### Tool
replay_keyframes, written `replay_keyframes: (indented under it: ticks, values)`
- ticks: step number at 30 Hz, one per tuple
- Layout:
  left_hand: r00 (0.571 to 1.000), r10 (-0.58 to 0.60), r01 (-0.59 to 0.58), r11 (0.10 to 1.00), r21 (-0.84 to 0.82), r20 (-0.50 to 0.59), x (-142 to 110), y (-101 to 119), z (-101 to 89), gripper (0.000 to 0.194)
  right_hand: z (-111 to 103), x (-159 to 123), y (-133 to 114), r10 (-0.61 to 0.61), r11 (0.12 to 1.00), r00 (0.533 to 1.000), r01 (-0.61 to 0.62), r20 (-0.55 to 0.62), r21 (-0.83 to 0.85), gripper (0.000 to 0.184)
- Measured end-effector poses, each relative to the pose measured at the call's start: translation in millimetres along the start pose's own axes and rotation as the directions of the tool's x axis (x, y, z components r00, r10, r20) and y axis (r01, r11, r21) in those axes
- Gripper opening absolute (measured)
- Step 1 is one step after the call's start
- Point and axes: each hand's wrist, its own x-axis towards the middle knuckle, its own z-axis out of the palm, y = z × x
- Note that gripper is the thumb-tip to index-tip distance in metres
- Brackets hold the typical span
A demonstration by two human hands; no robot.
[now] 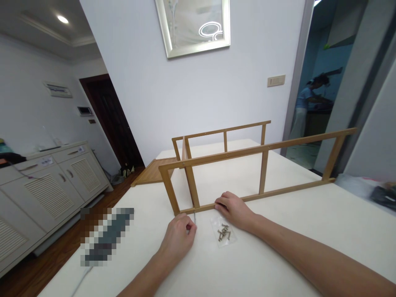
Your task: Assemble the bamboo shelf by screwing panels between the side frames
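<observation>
A wooden rack frame (pixel 264 171) lies on its side on the white table, two slatted ladder-like sides joined near the left end by a cross board (pixel 185 150). My right hand (pixel 232 209) is closed around the near side's bottom rail. Close by, at the rail's left end, my left hand (pixel 179 232) is closed on a thin metal rod (pixel 194 217) that looks like a hex key and meets the rail below the cross board. Between my hands lies a clear plastic bag (pixel 229 240) with several metal screws (pixel 223 232).
A slatted wooden panel (pixel 151 172) lies at the table's far left. Nearer on the left is a blurred dark object (pixel 109 237) with a white cable. A white cabinet (pixel 52 185) stands left of the table (pixel 278 247). A person (pixel 306 103) is beyond the doorway at right.
</observation>
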Motion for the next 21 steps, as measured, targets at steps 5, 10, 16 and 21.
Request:
replay_keyframes:
  ticks: [5, 10, 16, 21]
  values:
    - [0.999, -0.035, 0.035, 0.999, 0.019, -0.005, -0.6, 2.1, 0.6, 0.019, 0.6, 0.1, 0.3, -0.006, 1.000, 1.000, 0.006, 0.000, 0.000, 0.024]
    - [0.998, -0.064, 0.065, 0.996, 0.062, -0.017, -1.1, 1.7, 0.9, 0.018, 2.1, -0.6, 1.3, -0.009, 1.000, 1.000, 0.009, -0.009, -0.003, 0.024]
    - [0.997, -0.073, 0.074, 0.995, 0.062, -0.012, -0.7, 2.0, 1.1, 0.017, 4.1, -0.3, 3.3, -0.006, 1.000, 1.000, 0.006, -0.019, -0.004, 0.024]
    - [0.996, -0.077, 0.078, 0.997, 0.010, -0.045, -0.8, 2.1, 3.6, 0.010, 3.7, 0.1, 2.9, -0.006, 1.000, 1.000, 0.006, -0.016, -0.006, 0.024]
